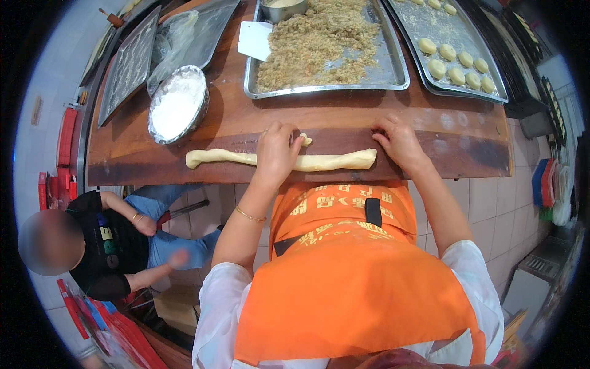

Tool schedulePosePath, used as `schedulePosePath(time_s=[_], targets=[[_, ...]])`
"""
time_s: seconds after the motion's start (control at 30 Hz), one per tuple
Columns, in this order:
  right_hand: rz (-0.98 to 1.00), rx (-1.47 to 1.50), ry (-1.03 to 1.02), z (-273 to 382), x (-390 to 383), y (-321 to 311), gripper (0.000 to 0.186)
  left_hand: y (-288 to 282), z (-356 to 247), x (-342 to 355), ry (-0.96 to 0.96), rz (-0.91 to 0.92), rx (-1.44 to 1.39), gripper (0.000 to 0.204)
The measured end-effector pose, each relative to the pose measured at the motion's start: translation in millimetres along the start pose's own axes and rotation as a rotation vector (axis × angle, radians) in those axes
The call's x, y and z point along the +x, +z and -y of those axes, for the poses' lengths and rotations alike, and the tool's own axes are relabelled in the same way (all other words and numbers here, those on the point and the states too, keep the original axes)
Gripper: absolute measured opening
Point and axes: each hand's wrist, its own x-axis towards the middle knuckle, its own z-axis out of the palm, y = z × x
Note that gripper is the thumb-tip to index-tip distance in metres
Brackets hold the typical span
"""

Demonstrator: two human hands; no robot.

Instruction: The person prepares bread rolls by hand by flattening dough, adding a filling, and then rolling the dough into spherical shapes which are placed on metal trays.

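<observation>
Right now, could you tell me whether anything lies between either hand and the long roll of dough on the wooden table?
Nothing visible does. The left hand rests directly on the dough roll, and the right hand touches the wooden table just beyond its right end.

Worn wooden worktable (473, 144) over a pale tiled floor (491, 209).
</observation>
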Motion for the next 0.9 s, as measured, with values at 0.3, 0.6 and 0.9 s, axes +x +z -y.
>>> schedulePosePath(time_s=[0.3,0.6,0.9], targets=[[0.253,-0.290,-0.056,-6,13,-5,0.008,4,-7,7,0.022,0.110,-0.236,0.021],[-0.436,-0.209,-0.422,41,121,-72,0.020,11,7,16,-0.025,0.156,-0.240,0.020],[-0.121,0.225,-0.186,55,45,-20,0.011,47,-25,54,0.230,-0.095,-0.355,0.029]])
